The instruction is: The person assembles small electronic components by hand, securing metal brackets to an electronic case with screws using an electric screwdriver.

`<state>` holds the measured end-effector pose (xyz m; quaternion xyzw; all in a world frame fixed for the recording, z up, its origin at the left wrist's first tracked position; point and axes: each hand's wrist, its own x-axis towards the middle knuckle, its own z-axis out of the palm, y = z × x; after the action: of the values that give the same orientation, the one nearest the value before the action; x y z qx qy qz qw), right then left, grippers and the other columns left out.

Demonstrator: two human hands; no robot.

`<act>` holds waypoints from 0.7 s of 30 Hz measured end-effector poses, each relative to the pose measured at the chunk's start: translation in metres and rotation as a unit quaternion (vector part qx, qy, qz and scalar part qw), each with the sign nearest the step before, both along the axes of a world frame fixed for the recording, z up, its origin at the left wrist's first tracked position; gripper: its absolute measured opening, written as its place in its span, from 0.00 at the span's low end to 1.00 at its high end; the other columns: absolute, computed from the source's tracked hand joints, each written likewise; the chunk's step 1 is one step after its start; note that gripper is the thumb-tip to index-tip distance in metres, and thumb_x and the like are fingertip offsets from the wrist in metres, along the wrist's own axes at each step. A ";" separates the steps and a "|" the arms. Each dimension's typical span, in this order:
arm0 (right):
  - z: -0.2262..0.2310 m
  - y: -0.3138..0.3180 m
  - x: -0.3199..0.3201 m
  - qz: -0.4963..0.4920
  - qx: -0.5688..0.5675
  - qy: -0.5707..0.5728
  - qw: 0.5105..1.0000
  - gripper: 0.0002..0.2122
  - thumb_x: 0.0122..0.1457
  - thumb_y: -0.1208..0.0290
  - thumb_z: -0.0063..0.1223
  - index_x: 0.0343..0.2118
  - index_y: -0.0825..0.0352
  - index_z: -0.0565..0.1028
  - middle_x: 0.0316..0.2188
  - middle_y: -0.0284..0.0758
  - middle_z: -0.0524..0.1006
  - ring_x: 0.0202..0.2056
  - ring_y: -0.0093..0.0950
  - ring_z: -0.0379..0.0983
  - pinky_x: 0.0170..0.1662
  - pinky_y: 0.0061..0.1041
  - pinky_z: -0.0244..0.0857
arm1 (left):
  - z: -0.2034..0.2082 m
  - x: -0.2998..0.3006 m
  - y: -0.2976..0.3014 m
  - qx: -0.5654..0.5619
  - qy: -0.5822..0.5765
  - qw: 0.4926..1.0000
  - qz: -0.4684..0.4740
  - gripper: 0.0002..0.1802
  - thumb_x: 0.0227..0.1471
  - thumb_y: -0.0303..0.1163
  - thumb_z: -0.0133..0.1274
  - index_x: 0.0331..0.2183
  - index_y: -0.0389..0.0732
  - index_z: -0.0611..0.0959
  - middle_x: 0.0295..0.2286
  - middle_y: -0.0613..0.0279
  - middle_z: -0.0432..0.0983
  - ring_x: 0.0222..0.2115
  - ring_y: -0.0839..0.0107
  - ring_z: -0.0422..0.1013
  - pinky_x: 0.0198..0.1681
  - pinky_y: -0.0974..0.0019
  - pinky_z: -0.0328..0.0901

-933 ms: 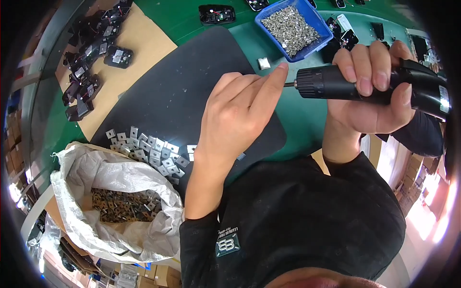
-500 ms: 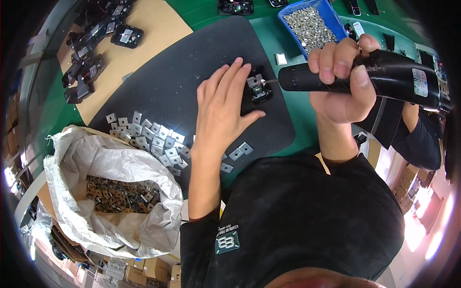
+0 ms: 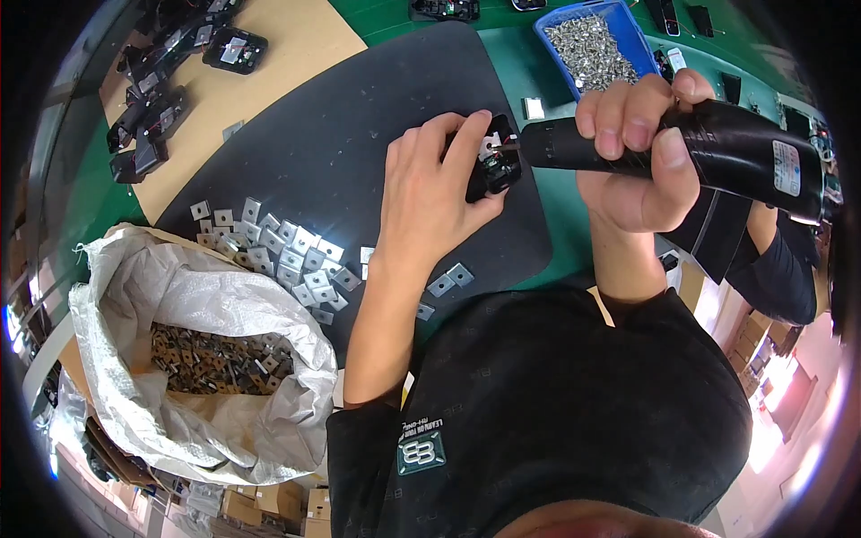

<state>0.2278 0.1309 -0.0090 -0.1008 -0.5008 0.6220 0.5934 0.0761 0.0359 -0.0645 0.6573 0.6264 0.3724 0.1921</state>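
A black electric screwdriver (image 3: 717, 152) lies across my right hand (image 3: 641, 148), whose fingers wrap round its body. Its bit points left and reaches a small black plastic housing (image 3: 500, 170) on the dark mat (image 3: 359, 117). Inside the housing I see a metal plate and a green circuit board with wires. My left hand (image 3: 429, 188) grips the housing from its left side, thumb at the near edge and fingers at the far edge. Square metal plates with holes (image 3: 309, 260) lie scattered left of my left forearm.
A blue bin (image 3: 560, 58) of small metal screws stands at the back right. At the near left is a white woven sack (image 3: 197, 287) of metal parts. Several black housings (image 3: 238, 51) lie on brown cardboard at the far left. Another person's arm (image 3: 762, 229) shows at right.
My left hand has moved right and slightly up, its fingers now closed round the housing, which has shifted right and tilted. The screwdriver stays nearly in place.
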 end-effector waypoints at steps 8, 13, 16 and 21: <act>-0.010 0.002 -0.002 -0.009 0.000 -0.008 1.000 0.18 0.56 0.77 0.52 0.49 0.66 0.62 0.24 0.36 0.70 0.23 0.26 0.69 0.33 0.31 0.68 | -0.001 0.000 0.003 -0.002 -0.014 1.000 0.007 0.37 0.29 0.31 0.67 0.48 0.43 0.78 0.40 0.58 0.72 0.38 0.58 0.69 0.44 0.57 0.62; -0.010 0.001 -0.005 0.004 0.008 -0.020 1.000 0.15 0.54 0.82 0.51 0.44 0.65 0.63 0.24 0.36 0.70 0.23 0.26 0.69 0.32 0.31 0.69 | -0.001 -0.002 0.003 -0.015 -0.009 1.000 0.006 0.39 0.26 0.35 0.68 0.48 0.43 0.78 0.41 0.57 0.73 0.40 0.57 0.70 0.45 0.57 0.63; -0.012 0.000 -0.006 0.020 0.039 -0.052 0.998 0.17 0.50 0.89 0.51 0.42 0.65 0.63 0.23 0.35 0.70 0.22 0.25 0.69 0.32 0.30 0.71 | 0.000 -0.002 0.004 -0.019 -0.016 1.000 0.006 0.39 0.26 0.35 0.69 0.47 0.43 0.79 0.41 0.56 0.73 0.41 0.56 0.70 0.45 0.57 0.63; -0.009 -0.004 -0.011 0.000 0.030 -0.061 0.998 0.18 0.50 0.89 0.51 0.42 0.65 0.63 0.21 0.34 0.70 0.21 0.25 0.69 0.31 0.30 0.71 | 0.003 -0.001 0.005 -0.026 -0.014 1.000 0.007 0.39 0.27 0.35 0.69 0.47 0.42 0.79 0.41 0.56 0.74 0.41 0.56 0.71 0.46 0.57 0.63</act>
<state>0.2171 0.1273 -0.0176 -0.1204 -0.5543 0.5994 0.5648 0.0747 0.0412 -0.0612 0.6423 0.6380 0.3663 0.2150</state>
